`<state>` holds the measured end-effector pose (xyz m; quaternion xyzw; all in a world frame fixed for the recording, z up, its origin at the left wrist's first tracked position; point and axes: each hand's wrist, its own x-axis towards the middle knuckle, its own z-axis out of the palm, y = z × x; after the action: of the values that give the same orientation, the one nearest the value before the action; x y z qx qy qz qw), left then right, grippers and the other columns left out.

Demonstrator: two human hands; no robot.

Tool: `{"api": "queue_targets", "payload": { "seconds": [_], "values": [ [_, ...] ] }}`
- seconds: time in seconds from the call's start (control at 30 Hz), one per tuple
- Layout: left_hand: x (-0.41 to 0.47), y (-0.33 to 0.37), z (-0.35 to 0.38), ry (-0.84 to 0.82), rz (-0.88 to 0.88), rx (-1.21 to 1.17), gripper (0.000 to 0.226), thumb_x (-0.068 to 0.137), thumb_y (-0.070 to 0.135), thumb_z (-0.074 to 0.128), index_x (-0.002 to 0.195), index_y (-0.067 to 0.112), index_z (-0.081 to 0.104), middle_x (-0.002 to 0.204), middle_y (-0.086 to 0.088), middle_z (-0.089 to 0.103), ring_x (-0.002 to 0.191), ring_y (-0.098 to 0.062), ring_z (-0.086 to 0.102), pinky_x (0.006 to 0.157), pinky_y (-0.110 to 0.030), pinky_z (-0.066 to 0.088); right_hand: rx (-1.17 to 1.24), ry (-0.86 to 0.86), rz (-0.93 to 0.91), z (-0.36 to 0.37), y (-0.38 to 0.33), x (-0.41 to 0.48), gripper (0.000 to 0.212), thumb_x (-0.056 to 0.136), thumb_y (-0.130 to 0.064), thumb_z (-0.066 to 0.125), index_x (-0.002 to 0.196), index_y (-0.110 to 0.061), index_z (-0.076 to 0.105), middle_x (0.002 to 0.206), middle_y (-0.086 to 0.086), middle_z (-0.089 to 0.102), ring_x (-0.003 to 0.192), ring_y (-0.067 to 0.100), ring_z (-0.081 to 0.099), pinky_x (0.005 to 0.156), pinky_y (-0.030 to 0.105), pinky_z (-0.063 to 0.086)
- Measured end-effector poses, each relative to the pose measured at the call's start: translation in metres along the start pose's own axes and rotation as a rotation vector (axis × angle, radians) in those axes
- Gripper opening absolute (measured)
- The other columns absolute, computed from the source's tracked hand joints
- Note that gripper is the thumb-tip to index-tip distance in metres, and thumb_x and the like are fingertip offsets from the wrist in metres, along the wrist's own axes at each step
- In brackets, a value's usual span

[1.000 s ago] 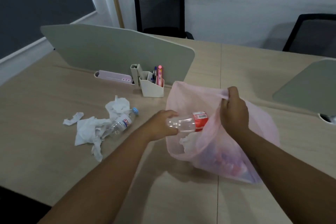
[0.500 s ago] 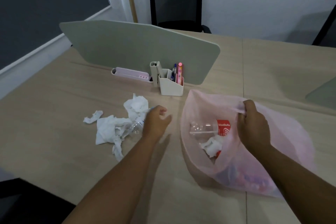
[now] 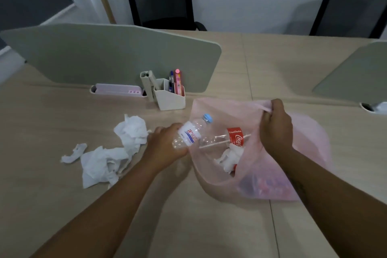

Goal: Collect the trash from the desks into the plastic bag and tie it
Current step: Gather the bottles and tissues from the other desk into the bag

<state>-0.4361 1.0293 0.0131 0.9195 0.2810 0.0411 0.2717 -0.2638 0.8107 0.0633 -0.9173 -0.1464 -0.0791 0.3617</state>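
Head view shows my left hand now wrapped around the clear water bottle with the blue cap, where half a second ago it was empty and only reaching toward that bottle among the tissues. The bottle is off the worktop and its cap end has reached the left edge of the pink plastic bag; I judge it is about to go in. That leaves the crumpled tissues, lying left of the bag, as the trash I can see outside it. A Coca-Cola bottle and a tissue wad already lie inside the bag mouth, with a thin white straw-like stick across them. My left fingers are curled closed around the lower half of the water bottle, forearm angled up from the lower left. My right hand is fisted over the far rim of the bag, pinching the film and lifting it so the mouth stays open toward the left hand.
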Motion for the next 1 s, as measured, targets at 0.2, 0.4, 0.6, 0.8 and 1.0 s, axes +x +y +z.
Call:
{"api": "queue_targets", "payload": {
  "seconds": [0.2, 0.4, 0.6, 0.8, 1.0],
  "values": [
    [0.006, 0.079, 0.045, -0.324, 0.220, -0.053, 0.084, 0.070, 0.051, 0.079, 0.143, 0.038, 0.041, 0.133, -0.002, 0.055, 0.125, -0.027, 0.043, 0.104, -0.036, 0.038, -0.015, -0.010, 0.041, -0.015, 0.002, -0.004, 0.008, 0.095, -0.014, 0.037, 0.097, -0.013, 0.045, 0.080, 0.013, 0.060, 0.071, 0.035, 0.056, 0.063, 0.043, 0.049],
    [0.016, 0.046, 0.049, -0.188, 0.231, 0.176, 0.081, 0.080, 0.073, 0.052, 0.149, 0.038, 0.029, 0.160, 0.005, 0.025, 0.144, -0.028, 0.021, 0.116, -0.044, 0.021, -0.023, -0.035, 0.028, -0.004, 0.002, -0.010, 0.012, 0.098, -0.019, 0.035, 0.097, -0.016, 0.047, 0.075, 0.008, 0.060, 0.066, 0.031, 0.059, 0.063, 0.050, 0.055],
    [-0.004, -0.126, 0.006, 0.180, -0.300, 0.487, 0.108, 0.065, 0.096, 0.028, 0.152, 0.044, -0.009, 0.164, -0.006, -0.015, 0.147, -0.047, -0.011, 0.109, -0.070, -0.003, -0.043, -0.084, -0.014, 0.024, 0.007, -0.028, 0.013, 0.099, -0.016, 0.038, 0.099, -0.011, 0.049, 0.072, 0.010, 0.058, 0.061, 0.031, 0.057, 0.059, 0.047, 0.053],
    [-0.050, -0.172, 0.020, -0.035, -0.542, 0.296, 0.069, 0.084, 0.071, 0.040, 0.143, 0.036, 0.039, 0.154, -0.014, 0.023, 0.135, -0.050, 0.027, 0.100, -0.062, 0.033, -0.051, -0.134, -0.010, 0.035, 0.014, -0.039, 0.019, 0.101, -0.014, 0.037, 0.106, -0.003, 0.051, 0.077, 0.016, 0.059, 0.063, 0.032, 0.057, 0.059, 0.038, 0.049],
    [-0.019, -0.097, 0.032, 0.086, -0.114, 0.165, 0.027, 0.092, 0.015, 0.054, 0.117, 0.004, 0.057, 0.112, -0.022, 0.054, 0.100, -0.040, 0.052, 0.082, -0.044, 0.044, -0.083, -0.068, 0.028, 0.010, 0.009, -0.035, 0.012, 0.098, -0.013, 0.039, 0.101, -0.006, 0.049, 0.080, 0.016, 0.057, 0.070, 0.034, 0.056, 0.061, 0.040, 0.045]
  ]
}}
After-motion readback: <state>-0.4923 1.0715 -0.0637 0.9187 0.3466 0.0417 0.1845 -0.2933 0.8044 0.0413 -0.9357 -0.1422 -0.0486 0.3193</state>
